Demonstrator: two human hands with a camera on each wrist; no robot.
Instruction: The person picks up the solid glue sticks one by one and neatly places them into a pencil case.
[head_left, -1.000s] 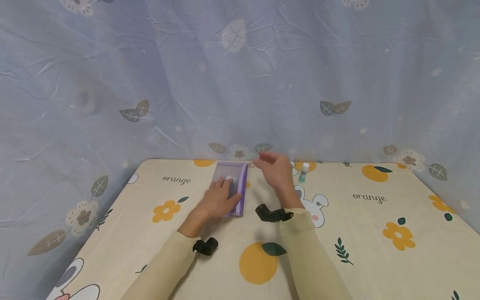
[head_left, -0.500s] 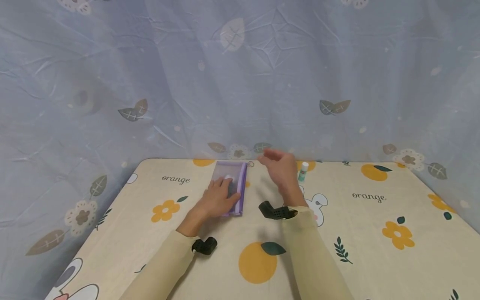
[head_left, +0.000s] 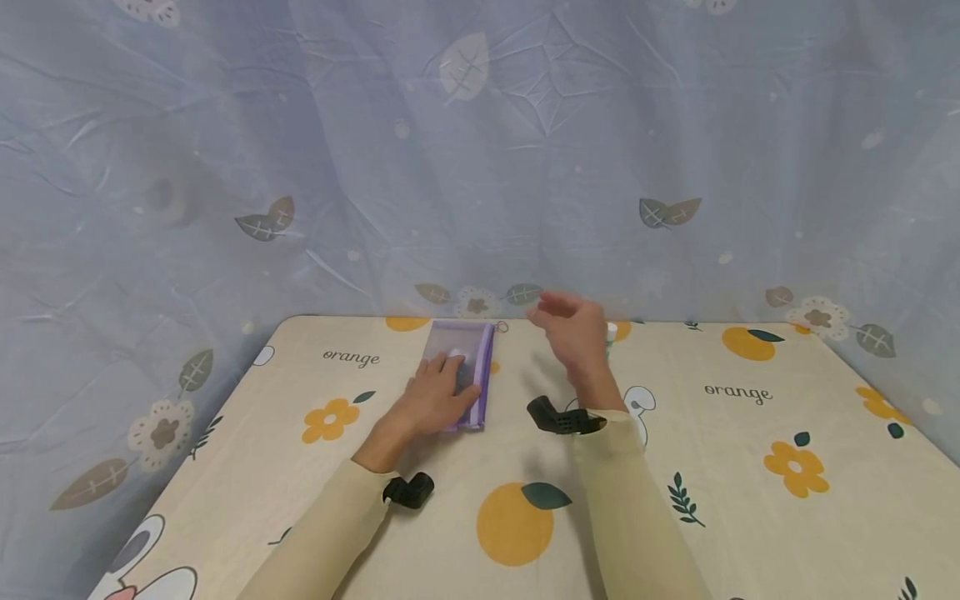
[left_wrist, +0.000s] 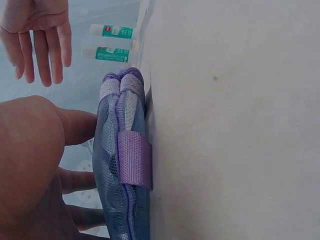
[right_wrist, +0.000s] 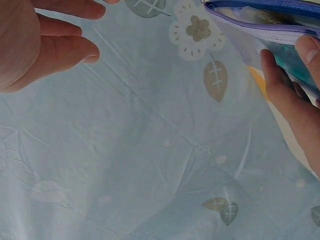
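Note:
A purple mesh zipper pouch (head_left: 454, 337) lies on the table, a small ring at its far right corner. My left hand (head_left: 431, 398) rests on it, fingers spread and touching the mesh. In the right wrist view the pouch (right_wrist: 235, 37) has its zip gaping, with something teal inside. My right hand (head_left: 573, 333) hovers to the right of the pouch, fingers loosely bent and holding nothing. Just behind it stands a green glue stick with a white cap (head_left: 612, 331), mostly hidden. Two glue sticks (left_wrist: 107, 53) appear side by side in the left wrist view.
A cream cloth (head_left: 742, 450) printed with oranges, flowers and rabbits covers the table. A pale blue-grey patterned curtain (head_left: 360, 167) hangs behind its far edge and along the sides. Each wrist carries a black camera mount (head_left: 408, 490).
My right hand has moved right and slightly up, away from the pouch, and now blocks most of the glue stick. The left hand and pouch have stayed in place.

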